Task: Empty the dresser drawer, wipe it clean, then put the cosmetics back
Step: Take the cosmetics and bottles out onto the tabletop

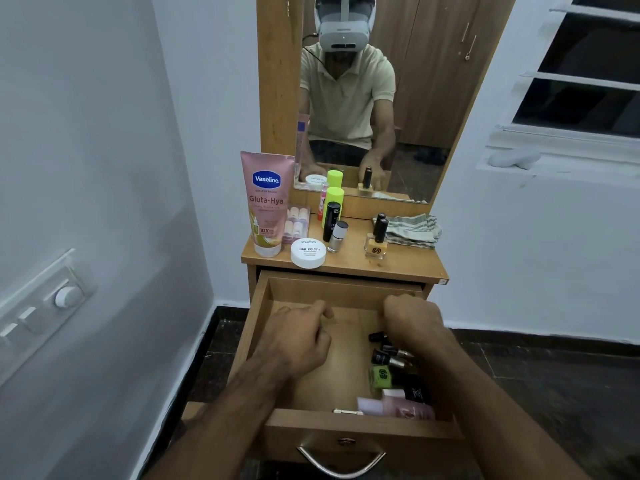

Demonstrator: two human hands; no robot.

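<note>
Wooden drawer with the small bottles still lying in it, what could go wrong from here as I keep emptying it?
1. The dresser top is crowded; setting down more could topple the upright yellow nail polish bottle or the silver one.
2. The pale pink bottle and green nail polish bottle lie loose under the right forearm in the wooden drawer; they may roll or be knocked.
3. The right hand may fumble; its fingers are hidden.

two hands (301,341), one drawer (363,429), one Vaseline tube (266,202), one cloth (414,230)

Wooden dresser top (408,263) with Vaseline tube (266,202), white jar (308,252), nail-polish bottles (375,239), folded cloth (414,230).
</note>
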